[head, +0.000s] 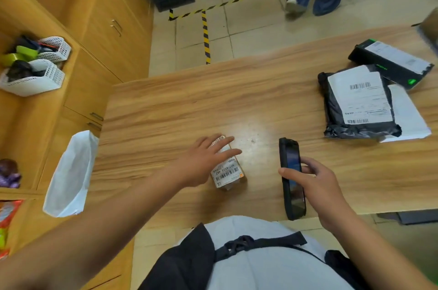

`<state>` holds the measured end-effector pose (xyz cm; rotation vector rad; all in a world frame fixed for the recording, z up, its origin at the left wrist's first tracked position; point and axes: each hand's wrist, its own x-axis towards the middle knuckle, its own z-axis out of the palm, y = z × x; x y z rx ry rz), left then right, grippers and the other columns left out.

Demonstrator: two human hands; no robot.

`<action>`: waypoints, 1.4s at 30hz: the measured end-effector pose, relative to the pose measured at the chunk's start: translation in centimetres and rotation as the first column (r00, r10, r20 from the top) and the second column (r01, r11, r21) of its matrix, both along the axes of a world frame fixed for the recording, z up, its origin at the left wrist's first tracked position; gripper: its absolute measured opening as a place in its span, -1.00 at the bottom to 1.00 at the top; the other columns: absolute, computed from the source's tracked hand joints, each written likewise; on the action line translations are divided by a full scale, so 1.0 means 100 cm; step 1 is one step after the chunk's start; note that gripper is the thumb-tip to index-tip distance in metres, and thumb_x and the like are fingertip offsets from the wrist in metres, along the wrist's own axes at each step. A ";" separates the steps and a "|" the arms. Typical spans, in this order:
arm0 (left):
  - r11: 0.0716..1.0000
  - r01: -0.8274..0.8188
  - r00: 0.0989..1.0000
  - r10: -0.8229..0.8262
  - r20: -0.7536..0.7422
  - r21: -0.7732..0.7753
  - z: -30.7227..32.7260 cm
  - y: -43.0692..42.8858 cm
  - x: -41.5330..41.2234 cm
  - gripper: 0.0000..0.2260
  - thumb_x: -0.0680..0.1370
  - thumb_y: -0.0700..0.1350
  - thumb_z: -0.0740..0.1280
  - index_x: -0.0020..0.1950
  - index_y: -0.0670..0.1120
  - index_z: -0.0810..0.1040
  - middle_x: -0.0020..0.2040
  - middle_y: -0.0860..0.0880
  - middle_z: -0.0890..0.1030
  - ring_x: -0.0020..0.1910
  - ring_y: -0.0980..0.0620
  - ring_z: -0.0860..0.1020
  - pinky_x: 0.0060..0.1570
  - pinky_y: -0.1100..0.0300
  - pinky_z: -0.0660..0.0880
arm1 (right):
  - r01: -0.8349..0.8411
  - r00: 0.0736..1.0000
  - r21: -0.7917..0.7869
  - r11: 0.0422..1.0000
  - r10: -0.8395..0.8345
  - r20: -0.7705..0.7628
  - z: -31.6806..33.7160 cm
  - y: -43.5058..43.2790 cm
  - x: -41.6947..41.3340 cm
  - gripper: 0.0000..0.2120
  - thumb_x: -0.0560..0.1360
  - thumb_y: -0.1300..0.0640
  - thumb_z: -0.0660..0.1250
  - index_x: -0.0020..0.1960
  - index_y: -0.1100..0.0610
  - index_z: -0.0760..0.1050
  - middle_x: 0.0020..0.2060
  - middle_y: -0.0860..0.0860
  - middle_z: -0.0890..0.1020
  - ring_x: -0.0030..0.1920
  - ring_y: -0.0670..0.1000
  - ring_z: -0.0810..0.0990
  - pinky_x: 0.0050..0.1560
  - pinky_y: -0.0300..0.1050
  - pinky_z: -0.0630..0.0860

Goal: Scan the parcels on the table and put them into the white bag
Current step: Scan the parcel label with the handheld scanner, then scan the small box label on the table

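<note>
The left grip [201,164], fingers straight, covers a small brown white-labelled parcel [227,172] (on the wooden bench [166,112]); the right grip [320,185] clamps a black handheld scanner [290,159].

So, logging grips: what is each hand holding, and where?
Right hand grips the handheld scanner around its middle; left hand only rests on the small parcel.

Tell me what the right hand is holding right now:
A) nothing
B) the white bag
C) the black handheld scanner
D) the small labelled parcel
C: the right hand has its thumb and fingers curled round the black handheld scanner, while the left hand reaches with straight fingers over the small labelled parcel.
</note>
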<state>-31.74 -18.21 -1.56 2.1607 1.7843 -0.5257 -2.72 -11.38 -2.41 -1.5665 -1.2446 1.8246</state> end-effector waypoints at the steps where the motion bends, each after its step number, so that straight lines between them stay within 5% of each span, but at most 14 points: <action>1: 0.996 0.084 0.994 -0.087 -0.064 -0.037 0.002 0.013 0.000 -0.10 0.47 -0.29 0.36 0.59 0.23 -0.09 0.64 0.03 -0.11 0.60 -0.08 -0.10 0.53 -0.07 -0.07 | 0.010 1.000 0.004 1.000 -0.010 -0.004 0.001 -0.001 0.002 -0.37 0.32 -0.02 0.62 0.34 -0.01 0.52 0.10 0.03 0.63 0.04 0.08 0.66 -0.16 -0.01 0.58; 6: 0.957 0.229 0.937 -0.266 -0.225 -0.177 0.013 0.061 -0.004 -0.20 0.40 0.11 0.52 0.54 0.18 0.19 0.49 0.06 0.35 0.48 -0.02 0.28 0.46 0.01 0.13 | 0.082 0.996 -0.006 0.997 -0.082 -0.036 0.001 -0.007 0.016 -0.41 0.32 -0.01 0.62 0.30 -0.01 0.57 0.06 0.06 0.66 0.00 0.09 0.70 -0.15 0.03 0.64; 10: 0.965 -0.139 0.972 0.091 -0.215 -0.223 0.011 0.056 -0.018 -0.28 0.35 0.19 0.54 0.45 0.17 0.34 0.31 0.08 0.54 0.24 -0.02 0.51 0.09 0.10 0.40 | 0.147 0.988 -0.058 0.987 -0.150 -0.040 -0.008 -0.013 0.027 -0.50 0.34 0.03 0.61 0.24 0.02 0.61 -0.03 0.10 0.70 -0.08 0.10 0.72 -0.17 0.06 0.67; 13: 0.850 -0.446 0.895 0.415 -0.164 -0.280 0.012 0.039 -0.033 -0.30 0.31 0.31 0.53 0.38 0.14 0.43 0.21 0.05 0.61 0.13 -0.03 0.55 0.02 0.08 0.50 | 0.163 0.985 -0.079 0.983 -0.167 -0.040 -0.015 -0.016 0.028 -0.61 0.35 0.03 0.61 0.15 -0.03 0.62 -0.09 0.05 0.72 -0.13 0.07 0.72 -0.28 -0.05 0.62; 16: 0.680 -0.657 0.740 0.664 -0.105 -0.325 0.012 0.011 -0.043 -0.33 0.29 0.33 0.53 0.31 0.08 0.50 0.11 -0.01 0.62 0.01 -0.03 0.58 -0.10 0.12 0.52 | 0.148 0.987 -0.092 0.985 -0.152 -0.042 -0.020 -0.015 0.023 -0.59 0.35 0.02 0.61 0.16 -0.02 0.62 -0.11 0.04 0.71 -0.15 0.05 0.71 -0.30 -0.05 0.62; 20: 0.365 -0.784 0.378 0.922 0.080 -0.502 0.003 -0.030 -0.036 -0.48 0.40 0.17 0.54 0.24 -0.03 0.50 -0.14 -0.09 0.70 -0.24 -0.05 0.71 -0.32 0.13 0.60 | 0.088 0.995 -0.083 0.993 -0.092 -0.042 -0.018 -0.014 0.005 -0.68 0.33 -0.01 0.61 0.02 -0.13 0.59 -0.22 -0.09 0.70 -0.24 -0.10 0.69 -0.44 -0.27 0.55; 22: 0.299 -0.778 0.259 0.954 0.151 -0.552 -0.003 -0.048 -0.022 -0.55 0.44 0.16 0.51 0.20 -0.02 0.51 -0.26 -0.05 0.72 -0.29 -0.03 0.71 -0.29 0.07 0.64 | 0.052 0.998 -0.072 0.996 -0.054 -0.038 -0.017 -0.015 -0.005 -0.68 0.33 0.00 0.61 0.00 -0.15 0.56 -0.23 -0.10 0.70 -0.22 -0.10 0.69 -0.42 -0.24 0.58; 25: 0.227 -0.764 0.069 0.960 0.272 -0.604 -0.014 -0.066 0.001 -0.58 0.50 0.15 0.46 0.25 -0.01 0.48 -0.29 -0.03 0.72 -0.32 -0.03 0.71 -0.36 0.12 0.62 | -0.019 1.000 -0.085 0.996 0.018 -0.008 -0.013 -0.018 -0.020 -0.50 0.32 -0.01 0.62 0.22 0.00 0.60 -0.08 0.02 0.69 -0.10 0.04 0.71 -0.32 -0.10 0.63; 29: 0.198 -0.699 -0.088 0.930 0.357 -0.687 -0.027 -0.073 0.014 -0.51 0.52 0.13 0.43 0.37 0.03 0.39 -0.21 -0.11 0.73 -0.26 -0.11 0.72 -0.49 0.25 0.50 | -0.068 0.994 -0.057 0.996 0.073 0.076 -0.006 -0.022 -0.035 -0.44 0.34 0.03 0.62 0.30 0.05 0.57 -0.08 0.02 0.66 -0.25 -0.10 0.71 -0.45 -0.27 0.56; 33: 0.247 -0.605 -0.143 0.902 0.408 -0.757 -0.040 -0.071 0.010 -0.36 0.54 0.08 0.44 0.53 0.12 0.21 -0.15 -0.15 0.73 -0.24 -0.15 0.71 -0.35 0.08 0.64 | -0.131 0.971 -0.031 0.991 0.134 0.200 0.011 -0.028 -0.041 -0.39 0.33 0.01 0.62 0.34 0.05 0.56 -0.08 0.00 0.65 -0.19 -0.03 0.69 -0.46 -0.30 0.53; 36: 0.262 -0.587 -0.195 0.873 0.447 -0.766 -0.045 -0.069 0.001 -0.19 0.46 -0.01 0.53 0.56 0.23 0.11 0.29 -0.13 0.61 -0.05 -0.14 0.69 -0.35 0.07 0.63 | -0.188 0.925 -0.058 0.980 0.197 0.326 0.032 -0.036 -0.039 -0.28 0.31 0.02 0.63 0.42 0.07 0.49 -0.02 -0.04 0.63 -0.28 0.02 0.71 -0.50 -0.29 0.50; 39: 0.305 -0.563 -0.212 0.845 0.491 -0.768 -0.048 -0.062 -0.008 -0.13 0.41 -0.11 0.57 0.56 0.21 0.14 0.32 -0.05 0.51 0.07 -0.09 0.63 -0.32 0.04 0.65 | -0.368 0.799 -0.082 0.926 0.360 0.481 0.059 -0.042 -0.037 -0.29 0.31 -0.02 0.64 0.40 0.01 0.48 0.06 -0.02 0.60 -0.41 -0.01 0.69 -0.50 -0.23 0.52; 42: 0.334 -0.510 -0.230 0.835 0.500 -0.793 -0.054 -0.058 -0.011 -0.30 0.43 -0.18 0.56 0.47 0.11 0.31 0.15 0.01 0.60 0.07 -0.05 0.63 -0.13 -0.09 0.67 | -0.597 0.537 -0.120 0.793 0.506 0.675 0.087 -0.045 -0.039 -0.30 0.27 -0.21 0.60 0.33 -0.02 0.51 0.08 -0.08 0.56 -0.37 -0.10 0.59 -0.27 -0.11 0.54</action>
